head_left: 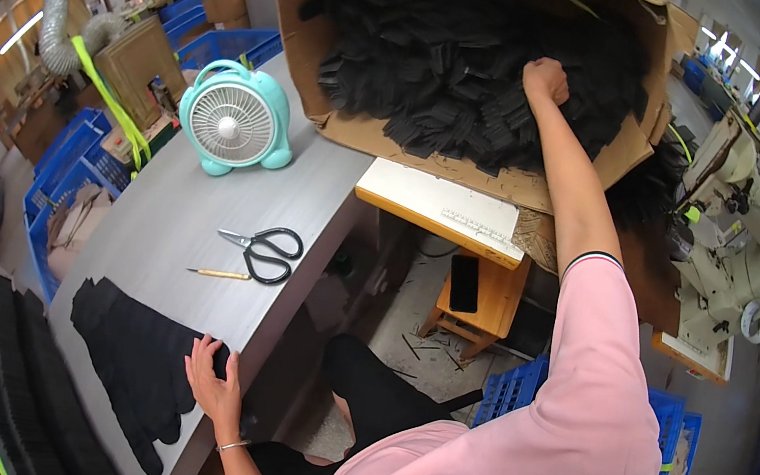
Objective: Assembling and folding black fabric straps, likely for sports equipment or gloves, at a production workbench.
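Note:
My left hand (215, 388) lies with its fingers stretched out on the edge of a black fabric piece (132, 362), which is spread on the grey table (147, 231). My right hand (546, 81) reaches far out into a cardboard box (356, 134) laid open towards me. Its fingers are closed against a big heap of small black fabric pieces (461, 101); what they hold is hidden. Beyond the black fabric piece on the table lie black-handled scissors (261, 249) and a thin pointed tool with a light handle (220, 273).
A turquoise fan (232, 120) stands at the table's far end. Below the box juts a white board (440, 202) with a wooden edge. A phone (464, 283) rests on a wooden stool (498, 306). Sewing machines (742, 210) stand right; blue crates (62, 172) line the left.

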